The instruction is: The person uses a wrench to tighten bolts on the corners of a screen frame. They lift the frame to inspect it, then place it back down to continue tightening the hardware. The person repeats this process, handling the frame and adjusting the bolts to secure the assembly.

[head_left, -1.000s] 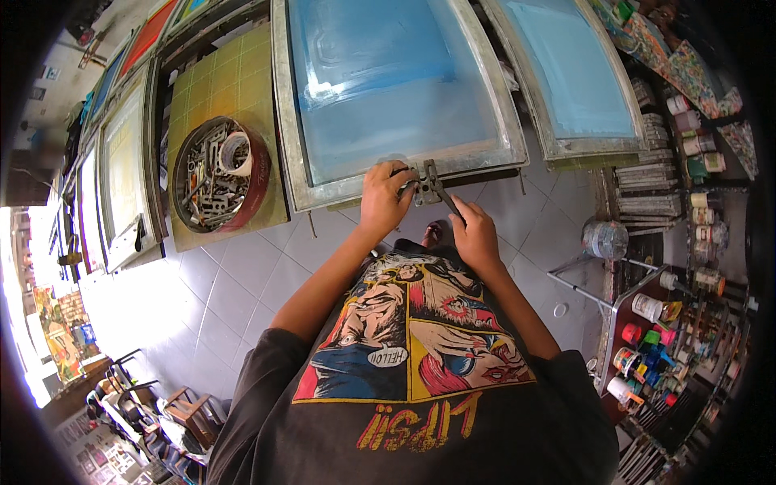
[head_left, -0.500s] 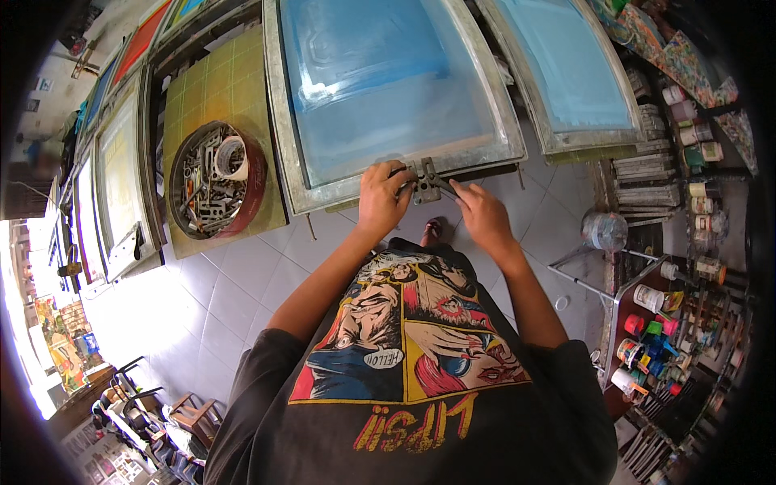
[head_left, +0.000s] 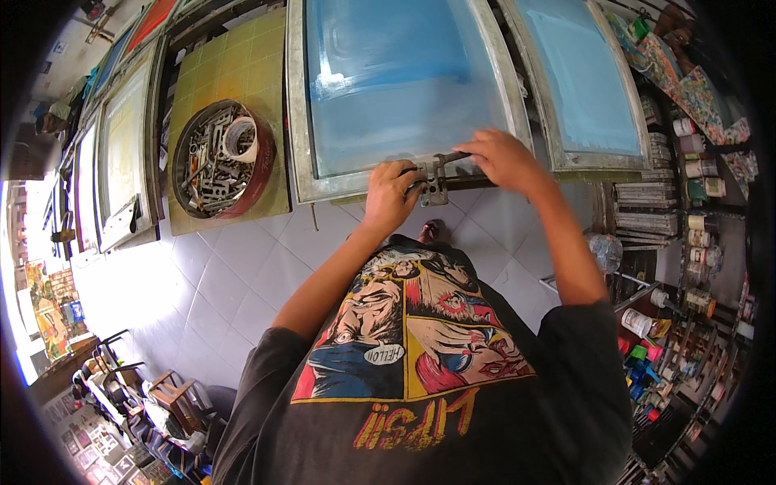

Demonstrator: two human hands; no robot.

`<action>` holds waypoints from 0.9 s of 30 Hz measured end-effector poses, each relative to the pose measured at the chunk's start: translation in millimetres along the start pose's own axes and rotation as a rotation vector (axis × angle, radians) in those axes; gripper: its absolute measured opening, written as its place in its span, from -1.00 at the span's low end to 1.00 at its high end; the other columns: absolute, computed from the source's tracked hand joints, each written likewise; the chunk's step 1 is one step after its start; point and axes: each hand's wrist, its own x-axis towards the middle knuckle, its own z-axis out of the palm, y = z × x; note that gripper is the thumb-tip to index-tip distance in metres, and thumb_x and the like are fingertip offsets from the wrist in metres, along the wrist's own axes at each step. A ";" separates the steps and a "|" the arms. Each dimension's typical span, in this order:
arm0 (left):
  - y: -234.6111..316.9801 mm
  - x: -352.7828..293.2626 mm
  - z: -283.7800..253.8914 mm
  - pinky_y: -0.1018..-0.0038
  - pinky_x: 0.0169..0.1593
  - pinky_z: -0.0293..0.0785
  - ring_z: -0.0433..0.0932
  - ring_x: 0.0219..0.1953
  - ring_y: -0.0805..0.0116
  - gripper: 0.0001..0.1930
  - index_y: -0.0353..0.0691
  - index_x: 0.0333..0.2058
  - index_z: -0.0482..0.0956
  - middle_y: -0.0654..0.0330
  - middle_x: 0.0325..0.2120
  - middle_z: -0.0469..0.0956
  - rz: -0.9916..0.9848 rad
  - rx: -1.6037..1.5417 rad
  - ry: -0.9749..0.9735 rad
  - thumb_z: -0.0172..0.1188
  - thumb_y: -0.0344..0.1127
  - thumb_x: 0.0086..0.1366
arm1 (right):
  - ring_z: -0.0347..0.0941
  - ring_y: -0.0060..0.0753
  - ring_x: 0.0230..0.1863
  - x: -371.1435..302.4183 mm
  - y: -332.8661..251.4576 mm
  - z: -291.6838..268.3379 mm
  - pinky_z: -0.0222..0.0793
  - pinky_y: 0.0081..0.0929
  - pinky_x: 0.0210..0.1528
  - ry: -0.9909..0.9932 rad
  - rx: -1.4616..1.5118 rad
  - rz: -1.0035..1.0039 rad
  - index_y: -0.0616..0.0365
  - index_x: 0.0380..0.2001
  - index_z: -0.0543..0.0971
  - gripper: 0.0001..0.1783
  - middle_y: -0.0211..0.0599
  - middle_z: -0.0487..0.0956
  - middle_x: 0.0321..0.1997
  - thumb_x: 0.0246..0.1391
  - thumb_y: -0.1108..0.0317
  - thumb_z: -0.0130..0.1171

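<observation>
A metal bracket (head_left: 435,192) with slots sits at the near edge of a screen-printing frame (head_left: 356,191) whose mesh is smeared with blue. My left hand (head_left: 391,196) is closed on the bracket's left side, its fingertips curled around a dark part there. From the right, my right hand (head_left: 505,160) grips a dark wrench (head_left: 453,156) by its end. The wrench's head meets the upper part of the bracket. My fingers hide part of the handle, and the exact fit of the jaw is too small to tell.
Left of the frame, a round red tin (head_left: 263,162) holds several metal brackets and a tape roll (head_left: 240,139) on a yellow-green board (head_left: 279,194). Another blue screen frame (head_left: 602,162) stands to the right. Shelves of jars (head_left: 702,168) line the far right, above a tiled floor (head_left: 242,283).
My right hand has swung up and to the right with the wrench, from below the frame's edge to above it. My left hand stays at the bracket. The view has shifted slightly.
</observation>
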 end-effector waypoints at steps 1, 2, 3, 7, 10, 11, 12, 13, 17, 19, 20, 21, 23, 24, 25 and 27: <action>0.5 0.1 -0.3 0.25 -0.06 0.30 0.41 -0.17 0.16 -0.81 -0.14 -0.35 0.57 0.23 -0.25 0.48 -0.001 -0.005 -0.011 0.27 -0.39 -0.02 | 0.39 -0.08 -0.21 -12.7 -5.3 10.0 0.32 -0.25 -0.15 0.046 0.036 0.095 0.03 -0.11 0.56 -0.69 -0.20 0.46 -0.28 0.03 0.38 0.09; 0.9 0.5 -0.1 0.24 -0.05 0.30 0.41 -0.16 0.14 -0.79 -0.16 -0.33 0.57 0.21 -0.24 0.48 -0.001 -0.014 -0.022 0.27 -0.39 -0.03 | 0.40 -0.04 -0.22 -26.4 -16.5 20.2 0.33 -0.22 -0.16 0.087 0.060 0.162 0.04 -0.07 0.53 -0.66 -0.16 0.47 -0.29 0.04 0.35 0.09; 0.9 0.7 -0.5 0.24 -0.04 0.30 0.41 -0.15 0.13 -0.77 -0.17 -0.31 0.56 0.19 -0.23 0.48 -0.002 -0.018 -0.032 0.27 -0.39 -0.03 | 0.40 -0.01 -0.24 -40.3 -29.8 32.8 0.34 -0.20 -0.17 0.129 0.086 0.224 0.05 -0.03 0.50 -0.63 -0.12 0.47 -0.30 0.05 0.33 0.09; 5.1 1.7 -6.6 0.21 0.02 0.28 0.39 -0.09 0.06 -0.66 -0.23 -0.22 0.50 0.10 -0.19 0.47 0.013 -0.061 -0.034 0.25 -0.40 -0.07 | 0.43 0.02 -0.29 -73.2 -87.0 78.1 0.35 -0.18 -0.23 0.251 0.273 0.361 0.04 0.00 0.48 -0.62 -0.11 0.47 -0.34 0.06 0.38 0.07; 3.4 2.1 -7.6 0.19 0.06 0.26 0.37 -0.06 0.03 -0.60 -0.26 -0.19 0.47 0.06 -0.16 0.45 0.019 -0.088 -0.094 0.21 -0.44 -0.11 | 0.44 -0.01 -0.34 -73.5 -106.0 98.7 0.36 -0.20 -0.32 0.310 0.309 0.403 0.06 0.02 0.46 -0.60 -0.14 0.45 -0.37 0.05 0.40 0.07; 2.1 1.8 -7.6 0.19 0.06 0.26 0.37 -0.06 0.03 -0.60 -0.26 -0.18 0.47 0.06 -0.15 0.44 0.029 -0.095 -0.109 0.19 -0.45 -0.11 | 0.44 -0.02 -0.36 -73.3 -108.8 104.6 0.36 -0.21 -0.35 0.346 0.306 0.404 0.06 0.02 0.45 -0.60 -0.15 0.45 -0.38 0.05 0.41 0.08; 1.9 2.2 -7.5 0.19 0.07 0.25 0.36 -0.06 0.03 -0.59 -0.26 -0.18 0.47 0.06 -0.15 0.44 0.040 -0.102 -0.125 0.18 -0.46 -0.12 | 0.44 -0.03 -0.36 -73.0 -109.5 108.9 0.36 -0.22 -0.36 0.379 0.293 0.411 0.07 0.02 0.45 -0.59 -0.15 0.45 -0.37 0.05 0.42 0.08; 1.9 2.4 -7.5 0.19 0.08 0.25 0.36 -0.05 0.03 -0.59 -0.27 -0.18 0.46 0.06 -0.15 0.44 0.044 -0.099 -0.139 0.16 -0.46 -0.12 | 0.44 -0.03 -0.36 -71.7 -109.0 112.4 0.36 -0.22 -0.36 0.411 0.279 0.419 0.08 0.03 0.44 -0.59 -0.16 0.45 -0.37 0.05 0.42 0.09; 1.9 4.0 -5.3 0.20 0.09 0.23 0.36 -0.05 0.02 -0.59 -0.28 -0.18 0.46 0.06 -0.14 0.43 0.064 -0.101 -0.155 0.13 -0.46 -0.12 | 0.44 -0.03 -0.37 -67.5 -105.4 113.3 0.36 -0.22 -0.36 0.460 0.255 0.470 0.10 0.04 0.44 -0.58 -0.16 0.45 -0.36 0.05 0.42 0.09; 2.2 4.9 -3.1 0.20 0.10 0.23 0.35 -0.04 0.02 -0.59 -0.28 -0.18 0.46 0.06 -0.14 0.43 0.073 -0.106 -0.149 0.13 -0.45 -0.12 | 0.44 -0.03 -0.37 -65.4 -103.5 113.3 0.36 -0.22 -0.36 0.473 0.255 0.466 0.09 0.04 0.44 -0.57 -0.15 0.45 -0.36 0.05 0.42 0.09; 2.3 5.0 -2.3 0.20 0.10 0.23 0.35 -0.04 0.02 -0.59 -0.28 -0.18 0.46 0.06 -0.14 0.43 0.077 -0.106 -0.151 0.12 -0.45 -0.12 | 0.44 -0.03 -0.37 -64.9 -103.7 113.7 0.36 -0.22 -0.36 0.478 0.256 0.462 0.09 0.05 0.44 -0.57 -0.15 0.45 -0.36 0.05 0.42 0.09; 2.6 5.4 -1.8 0.20 0.10 0.23 0.35 -0.04 0.02 -0.59 -0.28 -0.18 0.46 0.06 -0.14 0.43 0.079 -0.106 -0.151 0.12 -0.45 -0.12 | 0.44 -0.03 -0.37 -64.4 -104.8 114.2 0.36 -0.22 -0.36 0.486 0.257 0.460 0.09 0.05 0.44 -0.57 -0.16 0.45 -0.37 0.05 0.42 0.10; 3.5 5.7 -1.1 0.20 0.09 0.23 0.35 -0.04 0.03 -0.60 -0.28 -0.19 0.46 0.07 -0.14 0.43 0.074 -0.107 -0.156 0.12 -0.45 -0.11 | 0.44 -0.04 -0.37 -63.5 -106.7 115.6 0.36 -0.22 -0.35 0.500 0.259 0.453 0.08 0.05 0.44 -0.56 -0.17 0.45 -0.37 0.04 0.42 0.10; 3.6 6.2 -0.8 0.20 0.09 0.23 0.35 -0.04 0.03 -0.61 -0.28 -0.19 0.47 0.07 -0.14 0.43 0.071 -0.108 -0.156 0.12 -0.45 -0.11 | 0.44 -0.04 -0.37 -64.0 -106.5 116.6 0.36 -0.22 -0.36 0.493 0.255 0.464 0.08 0.05 0.44 -0.56 -0.17 0.44 -0.38 0.04 0.42 0.11; 3.2 6.2 -0.3 0.20 0.09 0.23 0.35 -0.04 0.03 -0.61 -0.28 -0.19 0.47 0.07 -0.14 0.43 0.069 -0.111 -0.162 0.12 -0.45 -0.11 | 0.44 -0.05 -0.37 -64.9 -106.4 118.1 0.37 -0.23 -0.36 0.485 0.251 0.474 0.08 0.05 0.44 -0.56 -0.18 0.44 -0.38 0.04 0.42 0.11; 2.5 5.7 0.1 0.20 0.09 0.24 0.35 -0.03 0.03 -0.62 -0.27 -0.20 0.48 0.07 -0.14 0.43 0.063 -0.116 -0.174 0.12 -0.45 -0.10 | 0.45 -0.06 -0.37 -65.7 -106.2 117.5 0.37 -0.23 -0.36 0.466 0.237 0.486 0.07 0.05 0.45 -0.55 -0.19 0.44 -0.38 0.03 0.42 0.11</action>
